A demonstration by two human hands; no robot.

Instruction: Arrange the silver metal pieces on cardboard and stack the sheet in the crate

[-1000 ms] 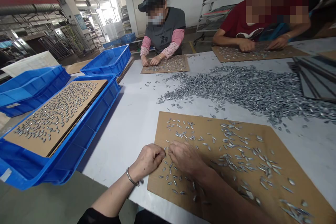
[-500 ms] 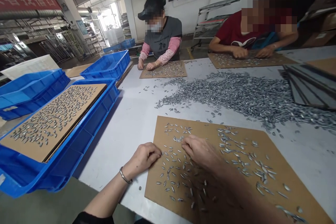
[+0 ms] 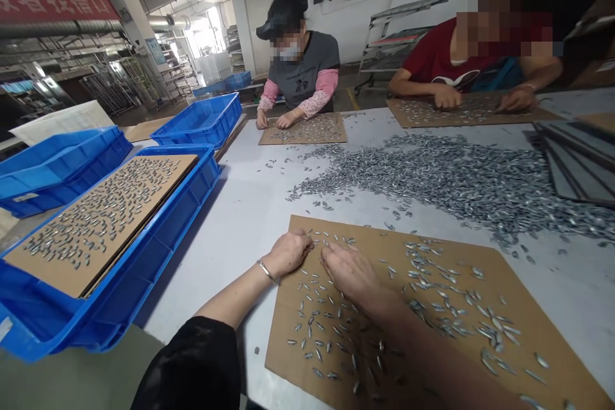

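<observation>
A brown cardboard sheet [image 3: 384, 240] lies in front of me, scattered with small silvery spindle-shaped metal pieces [image 3: 317, 327]. Near the sheet's far left corner my left hand [image 3: 291, 251] has its fingers curled together at the pieces; whatever sits between the fingertips is too small to make out. Just right of it, my right hand [image 3: 348, 272] is bent over the board with thumb and fingers pinched near the far rows. Its fingertips are partly hidden. Looser clusters of pieces [image 3: 442, 288] cover the right half of the sheet.
A large heap of metal pieces [image 3: 423, 173] spreads beyond my sheet. Left, a blue crate [image 3: 192, 205] holds stacked cardboard covered with pieces; more blue crates [image 3: 202, 118] stand behind. Dark flat trays [image 3: 576, 160] lie right. Two people [image 3: 300, 77] work at boards opposite.
My left hand has moved up and right, from the sheet's left edge onto its far left corner. My right hand has shifted slightly left and down, and the hands are closer together.
</observation>
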